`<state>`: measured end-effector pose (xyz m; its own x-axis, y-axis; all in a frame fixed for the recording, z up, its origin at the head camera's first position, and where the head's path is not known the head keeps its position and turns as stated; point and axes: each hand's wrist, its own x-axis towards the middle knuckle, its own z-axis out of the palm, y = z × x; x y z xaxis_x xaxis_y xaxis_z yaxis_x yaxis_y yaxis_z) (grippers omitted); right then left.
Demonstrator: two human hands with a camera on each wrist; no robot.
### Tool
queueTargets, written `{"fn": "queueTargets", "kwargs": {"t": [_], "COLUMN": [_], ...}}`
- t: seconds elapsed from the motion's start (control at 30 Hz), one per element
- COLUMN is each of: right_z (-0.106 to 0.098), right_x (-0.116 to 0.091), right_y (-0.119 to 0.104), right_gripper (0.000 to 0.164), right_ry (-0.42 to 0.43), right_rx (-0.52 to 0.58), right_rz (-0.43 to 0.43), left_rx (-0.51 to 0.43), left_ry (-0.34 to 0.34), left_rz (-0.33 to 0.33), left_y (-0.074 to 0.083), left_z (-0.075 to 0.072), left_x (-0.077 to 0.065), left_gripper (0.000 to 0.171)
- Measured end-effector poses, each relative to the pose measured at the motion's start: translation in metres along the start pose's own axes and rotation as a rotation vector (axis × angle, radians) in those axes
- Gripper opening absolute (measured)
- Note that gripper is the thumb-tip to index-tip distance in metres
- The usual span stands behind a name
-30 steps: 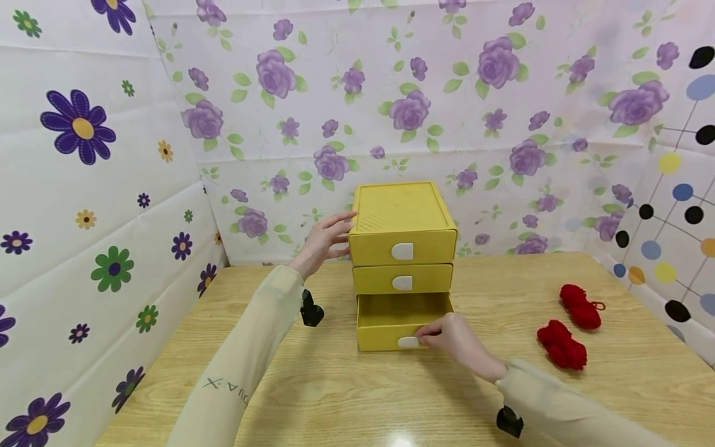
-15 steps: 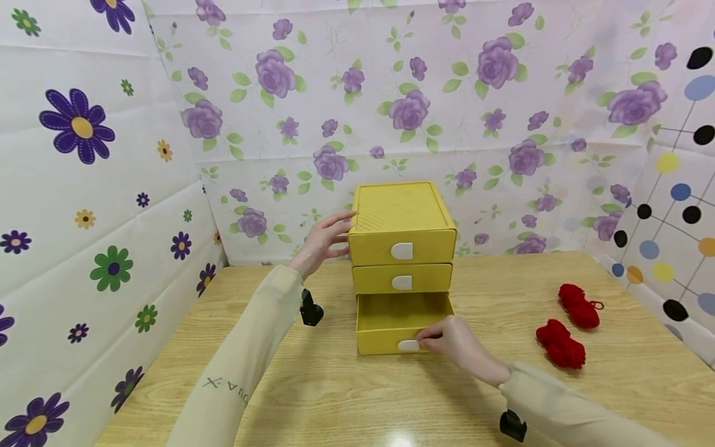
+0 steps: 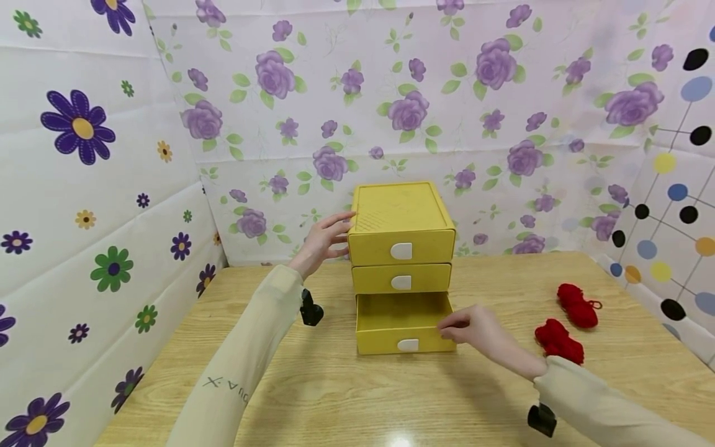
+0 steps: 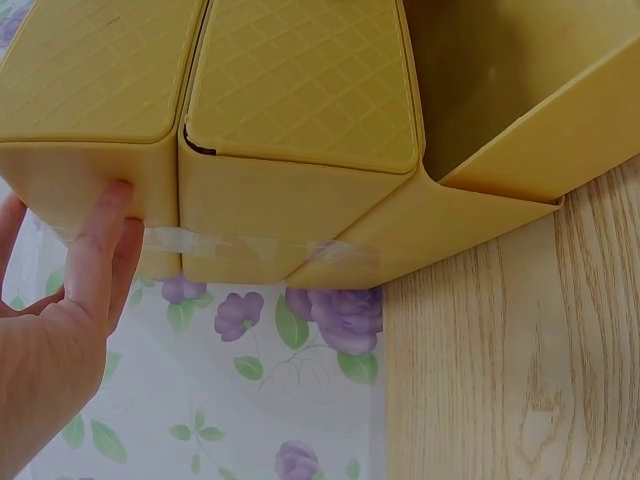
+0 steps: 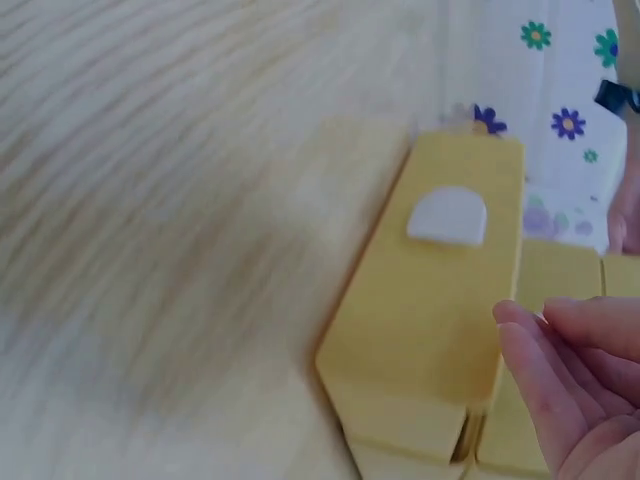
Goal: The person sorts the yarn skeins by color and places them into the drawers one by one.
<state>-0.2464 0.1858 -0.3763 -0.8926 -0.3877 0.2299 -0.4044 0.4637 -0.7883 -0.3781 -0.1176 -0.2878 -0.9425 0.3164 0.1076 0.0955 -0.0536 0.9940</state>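
A yellow three-drawer organizer [image 3: 403, 208] stands on the table against the back wall. Its bottom drawer [image 3: 380, 341] is pulled out and looks empty; the upper two are closed. Each drawer front has a white tab handle [image 5: 450, 216]. With fingers extended, my left hand [image 3: 321, 244] touches the organizer's left side near the top; the left wrist view shows its fingertips [image 4: 118, 195] against the side wall. My right hand [image 3: 475, 329] is by the right corner of the open drawer, off the handle, fingers loosely bent and holding nothing.
Two bundles of red yarn, a rear one [image 3: 578, 307] and a front one [image 3: 560, 341], lie on the wooden table [image 3: 329, 397] to the right. Patterned cloth walls [image 3: 268, 124] enclose the back and both sides.
The bottom drawer slid slightly farther out with my right hand at its handle. My right hand then let go and moved right. The left hand stayed on the organizer's side.
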Motion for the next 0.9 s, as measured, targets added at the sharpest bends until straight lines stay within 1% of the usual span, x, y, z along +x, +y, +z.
{"fn": "queueTargets", "kwargs": {"t": [0.1,0.33,0.43,0.53,0.63,0.8,0.9], "right_z": [-0.015,-0.05,-0.062,-0.074,-0.086,-0.101,-0.108], "right_x": [-0.003,-0.014,-0.019,-0.025,-0.031,-0.042,-0.047], "right_y": [0.004,0.012,0.016,0.02,0.024,0.033,0.042], "right_gripper": [0.016,0.022,0.028,0.036,0.041,0.04,0.04], "right_ry": [0.004,-0.005,-0.015,-0.016,-0.009,0.024,0.037], "right_rx": [0.002,-0.112,-0.143,-0.185,-0.257,-0.355,-0.392], "right_rz": [0.023,0.036,0.053,0.092,0.124,0.142,0.148], "left_rx": [0.002,0.009,0.014,0.014,0.011,0.008,0.007], "left_ry": [-0.001,0.002,0.001,-0.002,-0.008,-0.013,-0.01], "left_rz": [-0.001,-0.001,-0.001,-0.001,0.002,0.004,0.002], "left_y": [0.0,0.0,0.0,0.0,0.0,-0.001,0.0], "left_z": [0.0,0.0,0.001,0.0,0.0,0.0,0.0], "left_x": [0.0,0.0,0.0,0.0,0.001,0.001,0.001], "left_gripper": [0.04,0.039,0.039,0.04,0.04,0.041,0.041]}}
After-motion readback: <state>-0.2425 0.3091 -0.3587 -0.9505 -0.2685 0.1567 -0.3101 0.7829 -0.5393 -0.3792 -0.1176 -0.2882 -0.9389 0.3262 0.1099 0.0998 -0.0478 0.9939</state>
